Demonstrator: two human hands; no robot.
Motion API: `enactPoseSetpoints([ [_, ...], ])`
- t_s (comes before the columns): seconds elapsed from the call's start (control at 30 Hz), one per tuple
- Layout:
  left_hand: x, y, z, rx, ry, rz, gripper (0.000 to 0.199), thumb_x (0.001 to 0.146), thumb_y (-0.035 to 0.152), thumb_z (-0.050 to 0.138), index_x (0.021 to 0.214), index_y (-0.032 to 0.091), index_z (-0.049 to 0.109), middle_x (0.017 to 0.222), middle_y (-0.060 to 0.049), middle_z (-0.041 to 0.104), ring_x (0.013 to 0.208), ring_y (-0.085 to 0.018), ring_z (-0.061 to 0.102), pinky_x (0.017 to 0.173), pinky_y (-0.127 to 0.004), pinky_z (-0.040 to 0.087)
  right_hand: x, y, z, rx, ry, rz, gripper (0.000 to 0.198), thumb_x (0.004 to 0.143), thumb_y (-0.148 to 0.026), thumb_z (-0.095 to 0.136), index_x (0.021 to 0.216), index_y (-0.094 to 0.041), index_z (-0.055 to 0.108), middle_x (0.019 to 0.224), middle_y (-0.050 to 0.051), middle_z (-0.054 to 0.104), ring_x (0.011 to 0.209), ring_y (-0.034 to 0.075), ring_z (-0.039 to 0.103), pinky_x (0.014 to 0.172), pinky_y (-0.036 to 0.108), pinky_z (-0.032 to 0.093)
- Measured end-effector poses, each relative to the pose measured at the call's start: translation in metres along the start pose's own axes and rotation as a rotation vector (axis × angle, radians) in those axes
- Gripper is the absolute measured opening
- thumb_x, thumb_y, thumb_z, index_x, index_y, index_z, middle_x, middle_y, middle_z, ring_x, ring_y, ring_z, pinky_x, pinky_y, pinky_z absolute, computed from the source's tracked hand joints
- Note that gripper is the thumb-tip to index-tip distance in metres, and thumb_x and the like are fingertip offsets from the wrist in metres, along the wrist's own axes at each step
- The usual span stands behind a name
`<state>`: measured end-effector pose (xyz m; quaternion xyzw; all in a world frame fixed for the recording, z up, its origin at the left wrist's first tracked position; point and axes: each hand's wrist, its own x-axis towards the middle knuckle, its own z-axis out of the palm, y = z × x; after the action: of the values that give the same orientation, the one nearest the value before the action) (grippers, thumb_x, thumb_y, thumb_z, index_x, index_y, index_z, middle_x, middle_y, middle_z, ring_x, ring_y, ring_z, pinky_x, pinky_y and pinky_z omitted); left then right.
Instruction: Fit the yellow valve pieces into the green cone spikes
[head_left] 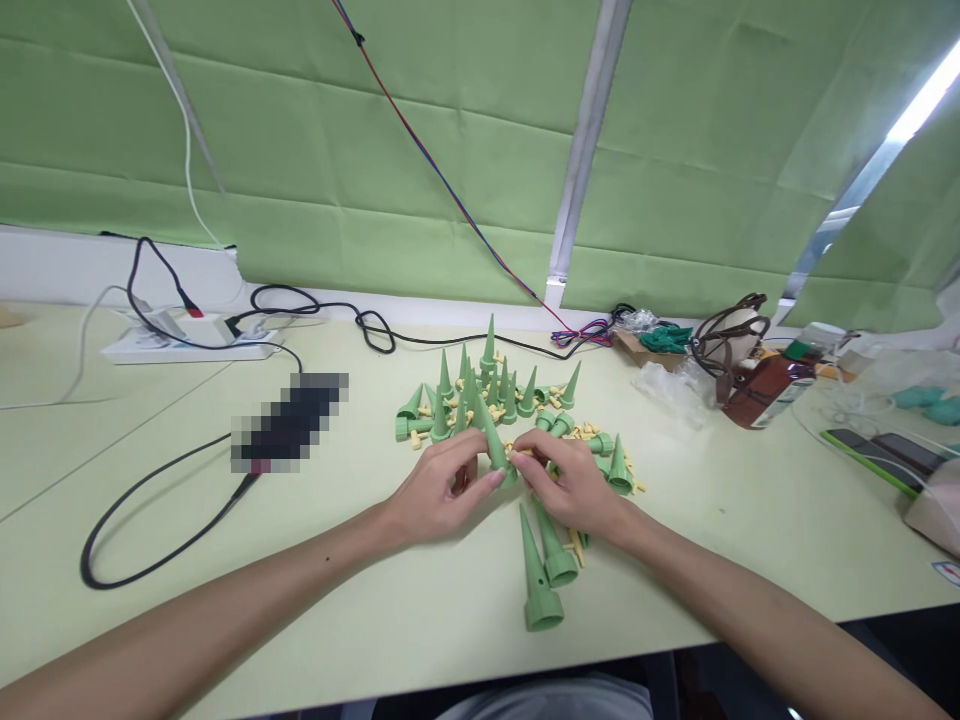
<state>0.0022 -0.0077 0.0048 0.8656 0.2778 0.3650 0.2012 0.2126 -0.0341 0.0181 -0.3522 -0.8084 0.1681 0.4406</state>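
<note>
My left hand (441, 488) is closed around a green plastic spike (496, 448), its pointed end up and slightly tilted. Against the side of that spike, my right hand (576, 482) pinches a small yellow plastic valve (511, 450), mostly covered by the fingertips. Behind both hands lies a heap of green spikes (510, 400), several standing point up, with small yellow T-shaped pieces strewn among them. Closer to me, two more spikes, one in front (543, 604) and one beside it (559, 566), lie below my right hand next to a yellow piece (576, 548).
At left are a power strip (191, 348), a blurred dark device (289, 425) and its looped black cable (86, 560). To the right stand a reddish-brown bottle (769, 390), clear plastic wrap (675, 390) and a green-edged phone (874, 460). Green blinds hang behind the table.
</note>
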Motion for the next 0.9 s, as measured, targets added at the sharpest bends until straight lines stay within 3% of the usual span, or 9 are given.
enactPoseSetpoints([
  [0.9, 0.0007, -0.0011, 0.0012, 0.005, 0.021, 0.007, 0.016, 0.096, 0.03, 0.056, 0.096, 0.016, 0.062, 0.073, 0.0, 0.049, 0.062, -0.012, 0.044, 0.055, -0.026, 0.036, -0.0005, -0.0006, 0.0, -0.003, -0.024, 0.011, 0.015, 0.1, -0.026, 0.049, 0.089, -0.019, 0.057, 0.059, -0.006, 0.041, 0.05, 0.01, 0.036, 0.05, 0.022, 0.031],
])
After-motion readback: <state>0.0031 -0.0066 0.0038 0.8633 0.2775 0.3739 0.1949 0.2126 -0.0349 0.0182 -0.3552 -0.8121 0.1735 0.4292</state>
